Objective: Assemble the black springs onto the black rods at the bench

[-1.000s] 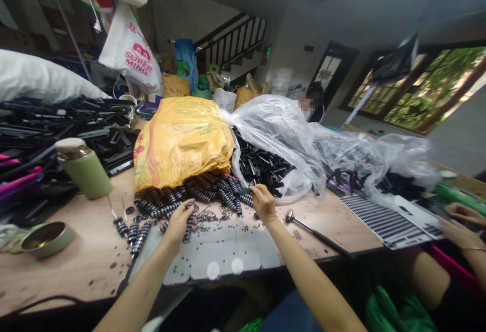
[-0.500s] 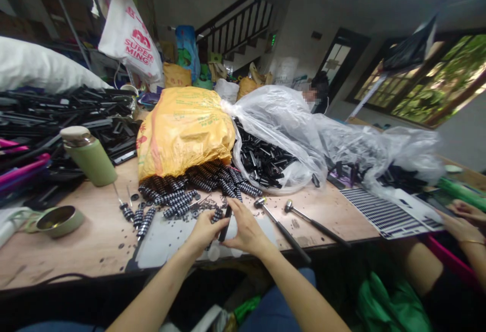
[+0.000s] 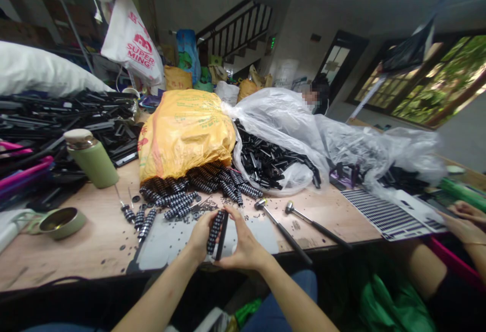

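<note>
Over the front edge of the table, my left hand (image 3: 200,236) is closed around a black-and-white ridged cylindrical piece (image 3: 214,233). My right hand (image 3: 246,243) grips a slim black strip (image 3: 222,236) by its two ends, between thumb and fingers. The strip stands alongside the ridged piece, and I cannot tell whether the two touch. Beneath and behind my hands lies a light grey mat (image 3: 163,251) scattered with tiny dark bits. A heap of similar ridged pieces (image 3: 207,177) spills from a yellow sack (image 3: 186,134) behind it.
Two hammers (image 3: 284,233) (image 3: 321,226) lie to the right. A clear plastic bag (image 3: 304,177) holds black parts (image 3: 261,155). On the left stand a green bottle (image 3: 94,162) and a mug (image 3: 63,226). Another person's hand (image 3: 461,225) is at far right, beside a striped sheet (image 3: 387,215).
Both hands have tilted and come slightly nearer to me, bringing the ridged piece into plain view beside the strip. A few black parts at the clear bag's right edge have shifted.
</note>
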Motion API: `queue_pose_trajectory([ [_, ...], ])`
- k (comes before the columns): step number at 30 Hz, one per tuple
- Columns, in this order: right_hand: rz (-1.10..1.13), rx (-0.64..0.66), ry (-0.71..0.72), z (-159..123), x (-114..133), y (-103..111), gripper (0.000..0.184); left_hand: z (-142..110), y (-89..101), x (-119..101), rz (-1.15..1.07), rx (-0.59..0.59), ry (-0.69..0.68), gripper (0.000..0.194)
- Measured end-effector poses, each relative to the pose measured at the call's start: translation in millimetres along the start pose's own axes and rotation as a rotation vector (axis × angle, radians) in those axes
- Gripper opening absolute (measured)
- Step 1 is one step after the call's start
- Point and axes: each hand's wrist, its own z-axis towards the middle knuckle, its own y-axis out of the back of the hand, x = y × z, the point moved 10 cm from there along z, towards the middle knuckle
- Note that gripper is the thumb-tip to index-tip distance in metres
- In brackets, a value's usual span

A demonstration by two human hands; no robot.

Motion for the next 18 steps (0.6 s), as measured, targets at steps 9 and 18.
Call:
queue_pose_trajectory([
  [9,0.042,0.012,-0.119,-5.3,-16.5,-8.9,0.114,-0.2,-9.0,18.6,0.050,-0.008,0.099,0.021],
  [18,-0.088,-0.176,-0.214,-19.7,-47.5,-12.3,0.104,4.7,-16.2,12.0,0.489,0.032,-0.150,0.031],
])
